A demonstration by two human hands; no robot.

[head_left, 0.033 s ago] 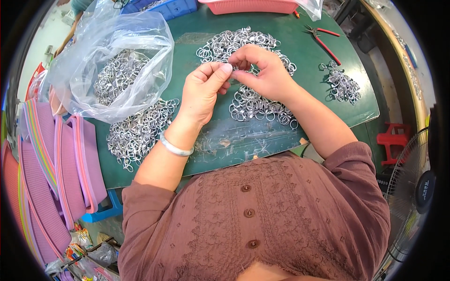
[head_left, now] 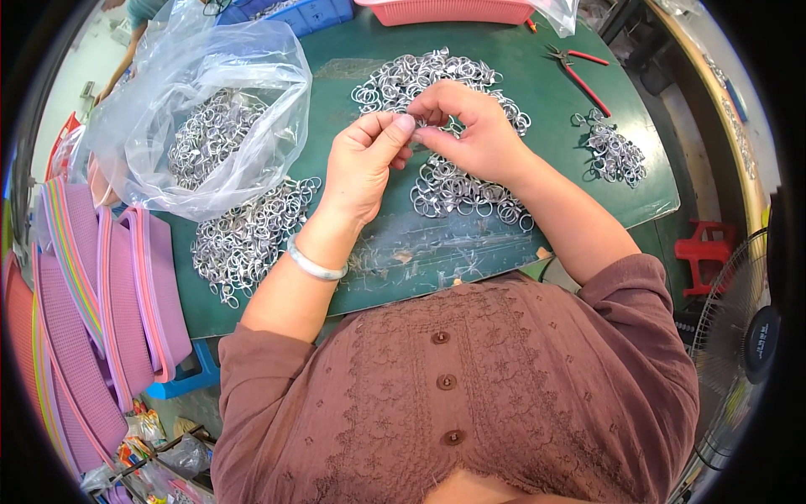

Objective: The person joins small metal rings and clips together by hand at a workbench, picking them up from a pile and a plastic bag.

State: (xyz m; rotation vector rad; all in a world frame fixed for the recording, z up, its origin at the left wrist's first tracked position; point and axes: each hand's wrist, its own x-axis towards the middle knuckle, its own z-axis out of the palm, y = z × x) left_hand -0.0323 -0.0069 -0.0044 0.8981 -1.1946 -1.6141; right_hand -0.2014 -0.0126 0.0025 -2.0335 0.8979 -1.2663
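At the middle of the green mat (head_left: 504, 252), your left hand (head_left: 363, 164) and right hand (head_left: 470, 126) meet fingertip to fingertip, both pinched narrow on a small metal ring (head_left: 417, 124); too small to tell whether it is one ring or two being joined. Directly beneath and behind your hands lies the big heap of silver rings (head_left: 453, 189), spread loose. A smaller heap (head_left: 615, 151) sits well apart near the mat's right edge, red-handled pliers (head_left: 579, 71) just beyond it. To your left, a clear plastic bag (head_left: 210, 101) holds more rings, and another pile (head_left: 248, 235) spills beside it. Judging by the heaps: small pile possibly finished, most stock untouched, so early going. Room: bare mat near you, between your forearms, is the only open strip. The pink basket (head_left: 445, 10) closes off the far edge, the bag crowds the left, and stacked pink trays (head_left: 109, 302) stand off the table's left side.
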